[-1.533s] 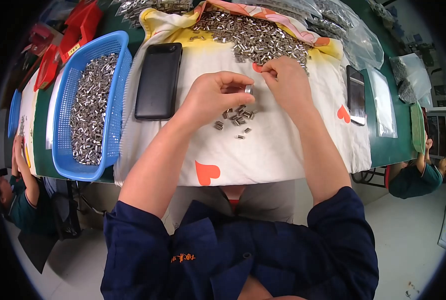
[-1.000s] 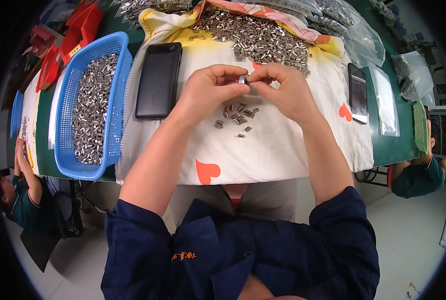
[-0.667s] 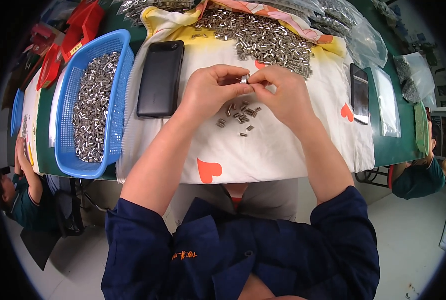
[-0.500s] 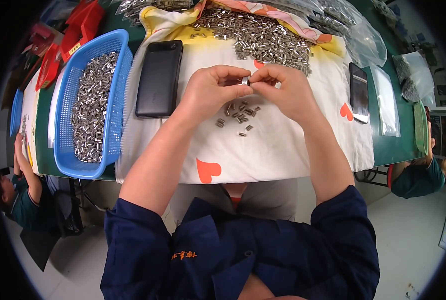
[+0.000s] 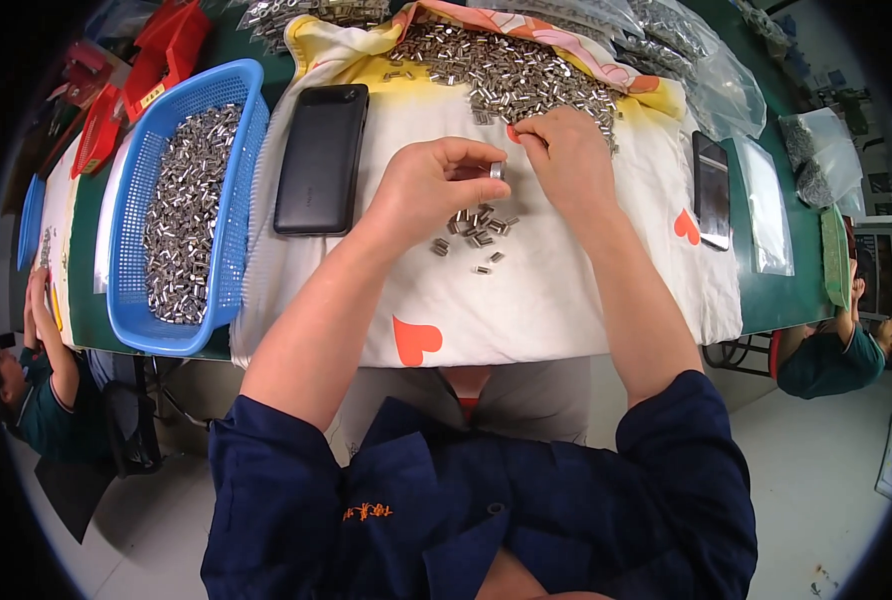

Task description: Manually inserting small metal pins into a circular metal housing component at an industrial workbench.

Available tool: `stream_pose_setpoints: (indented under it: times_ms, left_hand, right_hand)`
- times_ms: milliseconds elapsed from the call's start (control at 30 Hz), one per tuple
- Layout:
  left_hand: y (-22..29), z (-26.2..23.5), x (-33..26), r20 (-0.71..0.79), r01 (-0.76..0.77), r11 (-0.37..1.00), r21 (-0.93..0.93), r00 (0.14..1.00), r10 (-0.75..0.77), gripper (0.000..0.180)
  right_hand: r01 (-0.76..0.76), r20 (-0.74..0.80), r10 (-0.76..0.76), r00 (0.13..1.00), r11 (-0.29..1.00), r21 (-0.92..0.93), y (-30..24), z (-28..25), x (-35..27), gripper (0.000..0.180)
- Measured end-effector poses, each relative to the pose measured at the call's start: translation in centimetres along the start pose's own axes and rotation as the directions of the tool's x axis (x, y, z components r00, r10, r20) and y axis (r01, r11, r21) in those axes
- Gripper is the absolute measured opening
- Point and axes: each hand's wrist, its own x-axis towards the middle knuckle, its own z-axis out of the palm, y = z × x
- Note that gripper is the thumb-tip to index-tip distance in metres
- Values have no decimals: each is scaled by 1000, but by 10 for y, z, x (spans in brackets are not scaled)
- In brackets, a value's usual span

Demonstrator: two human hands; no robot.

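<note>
Two hands meet over a cloth strewn with small metal sleeves.

At far left a blue basket (image 5: pixel 228 120) full of metal pieces stands on the table, and a black phone (image 5: pixel 322 158) lies just beside it on the white cloth (image 5: pixel 566 310) with red hearts. The left hand (image 5: pixel 431 185) comes in from the lower edge, forearm angled up and right, fingers curled, pinching a small metal sleeve (image 5: pixel 497 170) between thumb and forefinger. Just below it lies a small scatter of sleeves (image 5: pixel 472 235). The right hand (image 5: pixel 566 160) is bent inward, fingertips close to the held sleeve; whether it grips anything cannot be told. Behind both hands spreads a big heap of sleeves (image 5: pixel 506 70), and a second phone (image 5: pixel 711 188) lies at right.
</note>
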Motion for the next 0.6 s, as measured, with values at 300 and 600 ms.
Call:
stream_pose_setpoints:
  times_ms: [300, 600]
  left_hand:
    - [3, -3, 4, 57, -184, 931, 317, 983, 175, 33]
    - [16, 0, -21, 138, 75, 655, -752, 989, 44, 21]
  right_hand:
    - [-23, 94, 11, 995, 992, 123, -3, -9, 0, 11]
    - [103, 105, -102, 989, 995, -5, -16, -2, -7, 13]
